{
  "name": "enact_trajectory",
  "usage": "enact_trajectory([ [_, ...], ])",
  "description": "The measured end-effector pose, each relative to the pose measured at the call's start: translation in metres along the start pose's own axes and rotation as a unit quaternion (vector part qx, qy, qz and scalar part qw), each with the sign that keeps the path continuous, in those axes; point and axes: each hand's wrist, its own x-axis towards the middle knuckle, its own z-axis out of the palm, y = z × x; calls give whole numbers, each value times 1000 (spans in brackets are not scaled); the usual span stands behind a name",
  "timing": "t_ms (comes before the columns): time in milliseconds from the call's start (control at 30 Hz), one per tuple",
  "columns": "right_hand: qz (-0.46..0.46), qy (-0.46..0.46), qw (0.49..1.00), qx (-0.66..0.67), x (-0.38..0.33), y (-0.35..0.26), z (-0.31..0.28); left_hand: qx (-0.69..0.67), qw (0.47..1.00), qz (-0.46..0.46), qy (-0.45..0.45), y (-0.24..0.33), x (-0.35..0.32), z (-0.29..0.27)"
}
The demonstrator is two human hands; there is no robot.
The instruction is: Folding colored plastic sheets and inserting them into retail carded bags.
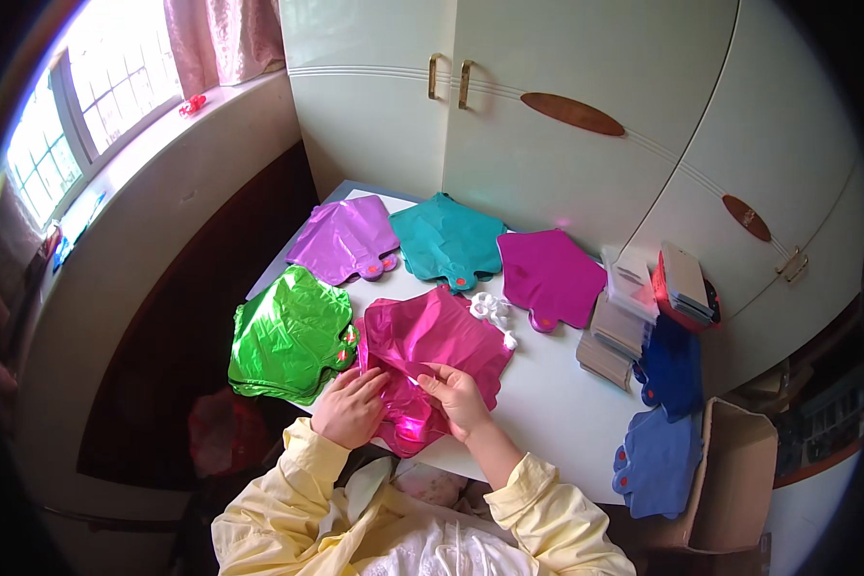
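A flat, uninflated pink foil balloon [442, 331] lies on the white table in front of me, its near part creased and shiny. My left hand [348, 408] rests on its left side, fingers stretched over the foil and thumb hidden. With thumb and forefinger, my right hand [456, 398] pinches a fold of the same foil. Close to my left hand is a stack of green foil balloons [293, 331] with small red marks on their tabs. A white clump of small pieces [491, 308] sits beside the pink foil's far right edge.
Purple [346, 235], teal [446, 235] and magenta [552, 274] foil balloons line the table's far side. At right are clear boxes with cards [610, 336], a red container [684, 293], dark blue [670, 365] and light blue foils [658, 461], and an open cardboard box [734, 480]. Cabinets [586, 182] stand behind.
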Motion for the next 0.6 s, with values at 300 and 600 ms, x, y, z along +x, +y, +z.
enact_trajectory([
  [300,-134,67,987,54,-1,-100,-44,-7,990,-51,-133,-4,7,3],
  [600,-297,79,948,78,-28,-218,-80,-5,988,-31,-154,-1,10,-6],
])
